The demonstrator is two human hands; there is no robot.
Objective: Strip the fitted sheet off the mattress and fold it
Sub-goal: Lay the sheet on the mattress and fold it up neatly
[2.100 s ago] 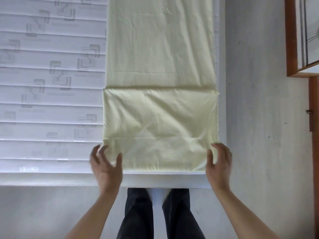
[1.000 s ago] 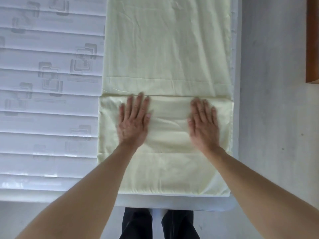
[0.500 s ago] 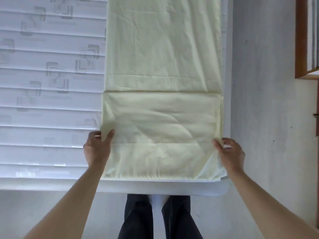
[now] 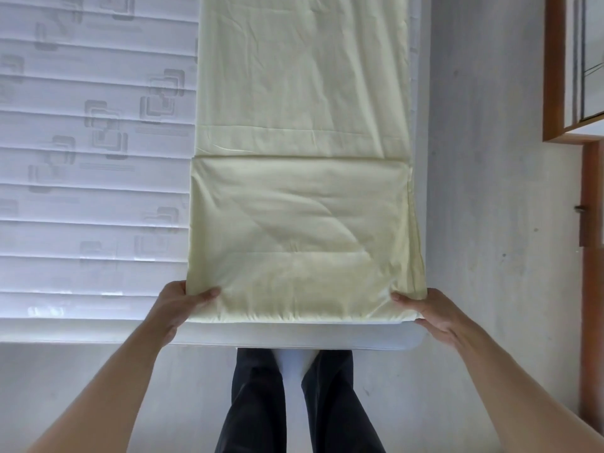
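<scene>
left hand (image 4: pixel 178 305) pinches sheet (image 4: pixel 300 230) corner | right hand (image 4: pixel 431 310) likewise (thumbs on top)

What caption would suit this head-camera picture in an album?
Both hands, left hand and right hand, grip the near corners of a half-folded pale yellow sheet lying on a white mattress.

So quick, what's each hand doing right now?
Left hand: gripping the folded sheet's near left corner.
Right hand: gripping its near right corner.

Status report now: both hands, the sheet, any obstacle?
Left hand and right hand each pinch a near corner of the folded sheet. Sheet lies in a long strip on the mattress, near end doubled over. No obstacle seen.
</scene>
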